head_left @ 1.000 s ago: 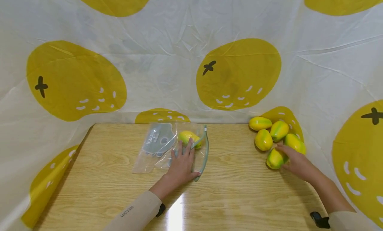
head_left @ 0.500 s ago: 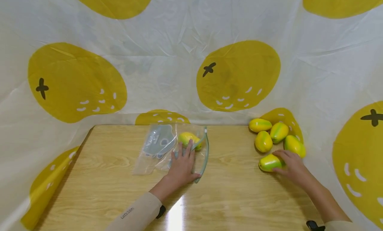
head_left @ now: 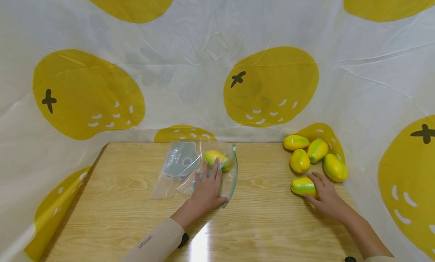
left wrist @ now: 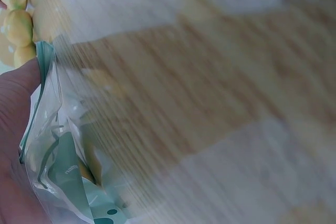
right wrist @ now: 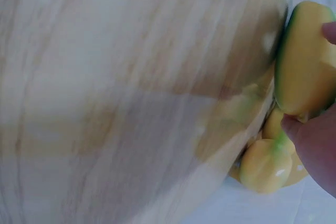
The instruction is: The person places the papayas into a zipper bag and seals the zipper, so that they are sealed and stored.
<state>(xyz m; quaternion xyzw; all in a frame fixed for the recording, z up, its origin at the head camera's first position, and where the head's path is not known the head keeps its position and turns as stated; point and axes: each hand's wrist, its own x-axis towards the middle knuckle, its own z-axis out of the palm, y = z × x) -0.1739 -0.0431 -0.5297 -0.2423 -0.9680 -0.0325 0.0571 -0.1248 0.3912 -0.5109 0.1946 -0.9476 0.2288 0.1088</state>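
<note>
My right hand point(head_left: 326, 194) grips a yellow-green toy papaya point(head_left: 300, 187) at its right end, with thumb and fingers on opposite sides. In the right wrist view the same papaya point(right wrist: 302, 59) shows at the right edge, low over or on the table; which one I cannot tell. My left hand point(head_left: 205, 190) lies with spread fingers on a clear zip bag point(head_left: 181, 160) with a pale blue-green print. One papaya point(head_left: 213, 156) is inside the bag, beyond my fingertips. The bag's green zip edge point(head_left: 234, 175) faces right, and my left thumb reaches it.
Several more papayas point(head_left: 300, 161) lie grouped at the table's back right corner. The wooden table point(head_left: 265, 224) meets a white curtain point(head_left: 183, 88) with yellow fruit prints along its back and sides.
My right hand has drawn the gripped papaya leftward, away from the group, and it now lies more sideways. My left hand and the bag have stayed in place.
</note>
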